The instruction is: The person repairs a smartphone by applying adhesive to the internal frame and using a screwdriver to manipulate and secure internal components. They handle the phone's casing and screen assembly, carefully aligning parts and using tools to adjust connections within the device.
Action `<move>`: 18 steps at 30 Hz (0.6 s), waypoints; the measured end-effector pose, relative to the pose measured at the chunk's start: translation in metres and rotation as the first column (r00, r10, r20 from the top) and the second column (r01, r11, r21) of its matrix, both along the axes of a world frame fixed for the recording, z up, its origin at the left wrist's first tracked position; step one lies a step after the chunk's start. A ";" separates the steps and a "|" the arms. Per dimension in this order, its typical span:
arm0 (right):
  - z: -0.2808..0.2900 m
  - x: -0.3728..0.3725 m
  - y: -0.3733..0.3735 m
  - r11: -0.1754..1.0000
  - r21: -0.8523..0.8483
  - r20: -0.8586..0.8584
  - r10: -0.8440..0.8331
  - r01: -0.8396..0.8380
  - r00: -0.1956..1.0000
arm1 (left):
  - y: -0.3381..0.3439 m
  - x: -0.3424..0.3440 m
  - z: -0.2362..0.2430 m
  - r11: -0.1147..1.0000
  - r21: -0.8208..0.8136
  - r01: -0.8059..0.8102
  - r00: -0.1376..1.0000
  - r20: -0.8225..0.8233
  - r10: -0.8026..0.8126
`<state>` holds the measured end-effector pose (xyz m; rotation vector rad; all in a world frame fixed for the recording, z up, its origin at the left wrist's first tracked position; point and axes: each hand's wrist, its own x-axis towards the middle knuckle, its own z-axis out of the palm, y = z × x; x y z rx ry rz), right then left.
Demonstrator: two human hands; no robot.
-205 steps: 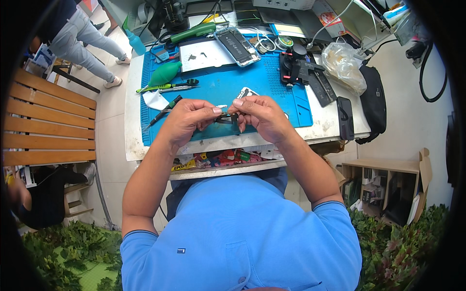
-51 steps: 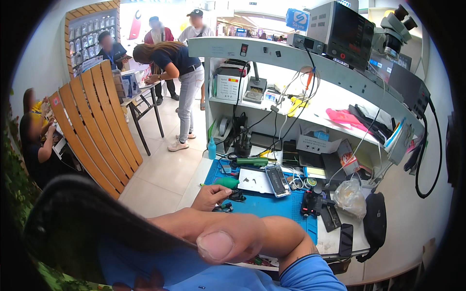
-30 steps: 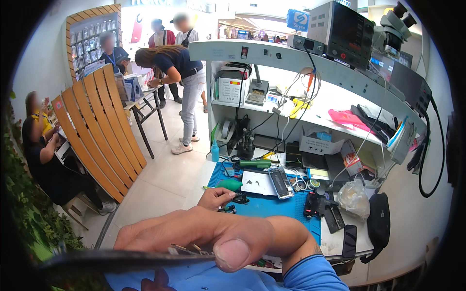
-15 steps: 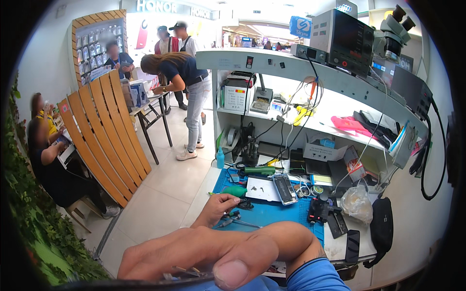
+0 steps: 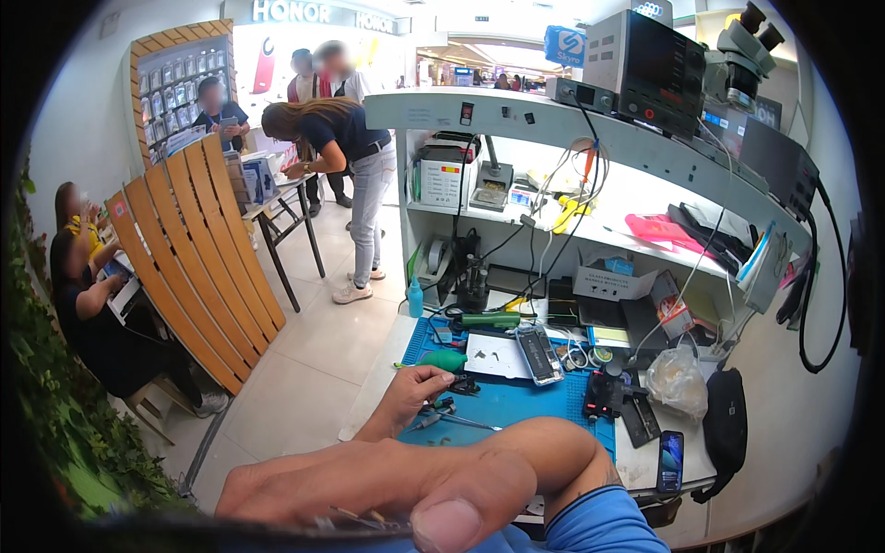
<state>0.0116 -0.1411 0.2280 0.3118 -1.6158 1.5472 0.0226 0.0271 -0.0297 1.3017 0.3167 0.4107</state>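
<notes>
My right hand (image 5: 369,484) is raised large across the lower edge, its fingers and thumb closed. Thin tan bits (image 5: 355,516) and a dark edge show beside the thumb; what it grips I cannot make out. Beyond it, my left hand (image 5: 412,398) hovers over the blue work mat (image 5: 535,405), fingertips pinched together; anything between them is too small to tell. Small black parts (image 5: 466,385) lie beside those fingertips. Near them are a green blower bulb (image 5: 444,360), a white sheet (image 5: 491,367) bearing small dark pieces, and an opened smartphone (image 5: 539,354). Slim metal tools (image 5: 461,421) lie on the mat.
A black-and-red holder (image 5: 604,394), a plastic bag (image 5: 678,376), a lit phone (image 5: 671,461) and a black pouch (image 5: 725,433) line the right side. Shelves (image 5: 553,230) with hanging cables rise behind. A wooden slatted panel (image 5: 198,267) and several people stand or sit at left.
The screen of the phone at the bench's right edge has gone from dark to lit. The view has shifted slightly. Both hands keep nearly the same pose.
</notes>
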 end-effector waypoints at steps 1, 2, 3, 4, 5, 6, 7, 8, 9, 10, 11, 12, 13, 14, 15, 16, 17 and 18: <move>-0.004 0.000 0.002 0.998 0.029 0.002 -0.058 0.058 0.998 | 0.000 0.000 0.001 1.000 -0.001 0.004 1.000 0.002 -0.004; -0.008 -0.002 -0.001 0.996 -0.017 -0.021 -0.089 0.089 0.996 | 0.000 0.001 -0.001 1.000 -0.006 0.000 1.000 -0.003 0.000; -0.012 -0.005 -0.004 0.991 -0.061 -0.042 -0.118 0.115 0.992 | 0.000 0.000 0.000 1.000 -0.010 0.001 1.000 -0.001 -0.001; -0.014 -0.005 -0.004 0.991 -0.057 -0.032 -0.121 0.119 0.992 | 0.000 0.001 0.000 1.000 -0.014 0.003 1.000 0.000 -0.003; -0.013 -0.004 -0.003 0.992 -0.055 -0.027 -0.112 0.111 0.993 | 0.000 0.001 0.000 1.000 -0.019 0.006 1.000 0.002 -0.006; -0.012 -0.003 -0.002 0.995 -0.039 -0.017 -0.097 0.097 0.995 | -0.001 0.000 0.001 1.000 -0.017 0.001 1.000 0.002 -0.001; -0.010 -0.002 -0.001 0.996 -0.025 -0.012 -0.086 0.085 0.996 | -0.001 -0.001 0.003 1.000 -0.015 -0.003 1.000 0.002 0.003; -0.008 -0.002 0.001 0.997 -0.019 -0.008 -0.074 0.074 0.997 | -0.001 -0.003 0.003 1.000 -0.014 -0.006 1.000 0.002 0.006; -0.008 -0.001 0.002 0.997 -0.012 -0.002 -0.073 0.073 0.997 | -0.001 -0.002 0.003 1.000 -0.016 -0.003 1.000 0.007 0.003; -0.008 0.000 0.003 0.998 -0.006 0.002 -0.070 0.070 0.998 | -0.001 -0.001 0.002 1.000 -0.018 0.000 1.000 0.011 0.000; -0.008 -0.001 0.003 0.998 -0.002 0.005 -0.069 0.069 0.998 | -0.001 0.000 0.002 1.000 -0.021 0.003 1.000 0.014 -0.003; -0.008 -0.001 0.003 0.997 0.001 0.007 -0.072 0.072 0.997 | -0.001 0.000 0.002 1.000 -0.022 0.005 1.000 0.014 -0.005; -0.008 -0.002 0.003 0.997 0.002 0.010 -0.073 0.073 0.997 | -0.002 0.000 0.003 1.000 -0.022 0.007 1.000 0.014 -0.006; -0.008 -0.002 0.004 0.997 0.005 0.011 -0.077 0.077 0.997 | -0.002 0.000 0.004 1.000 -0.023 0.008 1.000 0.014 -0.008; -0.008 -0.003 0.004 0.997 0.005 0.013 -0.072 0.072 0.997 | -0.002 0.000 0.003 1.000 -0.020 0.005 1.000 0.018 -0.004; -0.009 -0.003 0.005 0.997 0.006 0.013 -0.071 0.071 0.997 | -0.001 0.000 0.001 1.000 -0.017 0.001 1.000 0.021 -0.001; -0.010 -0.005 0.006 0.998 0.007 0.012 -0.070 0.070 0.997 | 0.000 -0.001 0.000 1.000 -0.014 -0.003 1.000 0.025 0.004; -0.010 -0.006 0.007 0.998 0.007 0.011 -0.066 0.066 0.998 | 0.000 -0.001 -0.001 1.000 -0.016 -0.007 1.000 0.025 0.007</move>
